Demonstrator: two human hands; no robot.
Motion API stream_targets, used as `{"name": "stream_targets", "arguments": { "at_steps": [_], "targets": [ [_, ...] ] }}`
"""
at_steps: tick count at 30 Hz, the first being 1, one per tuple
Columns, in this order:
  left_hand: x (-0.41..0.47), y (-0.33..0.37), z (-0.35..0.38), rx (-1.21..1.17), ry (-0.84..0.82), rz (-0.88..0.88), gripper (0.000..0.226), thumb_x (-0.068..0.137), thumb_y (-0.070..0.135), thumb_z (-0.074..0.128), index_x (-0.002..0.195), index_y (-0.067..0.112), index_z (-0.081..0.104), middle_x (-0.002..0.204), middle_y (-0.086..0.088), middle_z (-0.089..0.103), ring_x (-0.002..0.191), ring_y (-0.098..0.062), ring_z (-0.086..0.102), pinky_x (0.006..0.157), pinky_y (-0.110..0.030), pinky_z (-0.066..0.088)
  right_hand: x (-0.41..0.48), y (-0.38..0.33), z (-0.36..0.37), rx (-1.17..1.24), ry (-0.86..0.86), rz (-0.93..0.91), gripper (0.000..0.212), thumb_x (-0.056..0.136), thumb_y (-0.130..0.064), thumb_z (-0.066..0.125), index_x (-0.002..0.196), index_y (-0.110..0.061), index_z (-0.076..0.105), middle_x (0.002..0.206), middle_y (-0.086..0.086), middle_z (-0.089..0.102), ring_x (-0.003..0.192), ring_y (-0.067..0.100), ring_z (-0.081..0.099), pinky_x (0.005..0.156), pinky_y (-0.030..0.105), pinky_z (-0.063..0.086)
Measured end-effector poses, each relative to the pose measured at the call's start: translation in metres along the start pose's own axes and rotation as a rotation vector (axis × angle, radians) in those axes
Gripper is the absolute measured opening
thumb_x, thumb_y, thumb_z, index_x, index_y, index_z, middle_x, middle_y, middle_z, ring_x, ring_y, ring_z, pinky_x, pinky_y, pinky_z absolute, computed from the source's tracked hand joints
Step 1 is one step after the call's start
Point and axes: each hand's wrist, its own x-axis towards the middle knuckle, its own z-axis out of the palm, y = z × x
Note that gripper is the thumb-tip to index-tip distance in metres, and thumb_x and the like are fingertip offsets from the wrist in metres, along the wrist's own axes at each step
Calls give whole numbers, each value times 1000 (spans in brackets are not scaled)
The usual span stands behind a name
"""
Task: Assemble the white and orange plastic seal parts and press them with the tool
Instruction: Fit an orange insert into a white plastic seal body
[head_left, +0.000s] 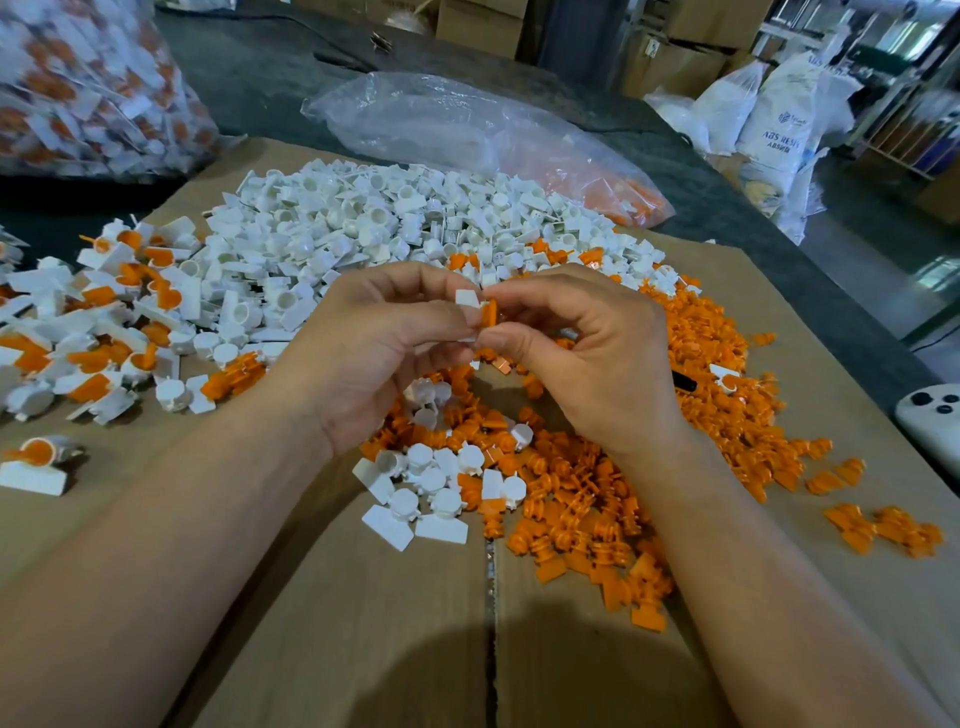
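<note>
Right, both hands are up over the middle of the cardboard sheet (363, 623), meeting fingertip to fingertip. The left hand (384, 338) pinches a white part (466, 298), its flat tag poking up above the thumb. The right hand (582, 353) pinches an orange part (489, 313) between thumb and forefinger, a small ribbed plug held upright and pressed against the white piece. The two parts are touching, just above the loose stock.

The white piece's cup is buried behind the left fingers, so how far the orange plug sits in it is impossible to tell. A black object (684, 383) pokes out from behind the right hand, mostly covered. At the right edge a white device (930, 421) with dark buttons is cut off by the frame.

Below and beyond the hands, a white heap (395, 218) of cups with tags spreads across the far cardboard. An orange heap (623, 467) fans out to the right, and joined seals (104, 312) lie scattered to the left.

Containers now: a clear bag (467, 135) lies slumped behind the white heap, orange pieces gathered in its right end. At top left a bulging bag (88, 88) is packed with white-and-orange pieces, blurred. White sacks (779, 119) stand at the back right, contents unseen.
</note>
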Motion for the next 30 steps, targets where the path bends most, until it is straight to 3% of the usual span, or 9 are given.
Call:
{"name": "stream_targets", "arguments": {
  "at_steps": [7,13,20,25,30],
  "targets": [
    [-1,1,0,38,55,15,18,52,5,67,69,7,66,58,-2,65,52,-10,62,52,-16,52,-1,0,0,4,-8,-2,23,73,-11,73,94,-5,71,81,5,67,73,10,61,68,18,50],
    [-2,1,3,84,119,28,19,71,-14,63,67,5,64,52,0,63,46,-8,58,48,-15,49,-1,0,2,6,-15,4,25,72,-12,73,95,-5,71,81,-1,63,74,9,60,70,18,50],
    [-1,1,4,103,142,58,25,73,-15,61,61,7,64,49,0,61,43,-9,55,47,-16,48,-2,0,5,36,-3,-7,26,71,-13,74,96,-6,71,80,-2,62,72,9,60,68,19,51],
    [-1,2,3,36,113,62,31,73,-12,61,54,12,67,53,-1,64,45,-9,58,47,-16,48,-2,2,4,132,2,68,45,68,-14,76,109,-19,58,85,-6,61,77,10,64,73,20,54],
    [-1,4,2,14,91,67,24,72,-11,62,60,9,66,55,-2,65,49,-10,60,47,-15,49,-2,2,4,147,17,57,40,70,-13,75,107,-19,59,87,-1,64,78,12,64,73,24,54]
  ]
}}
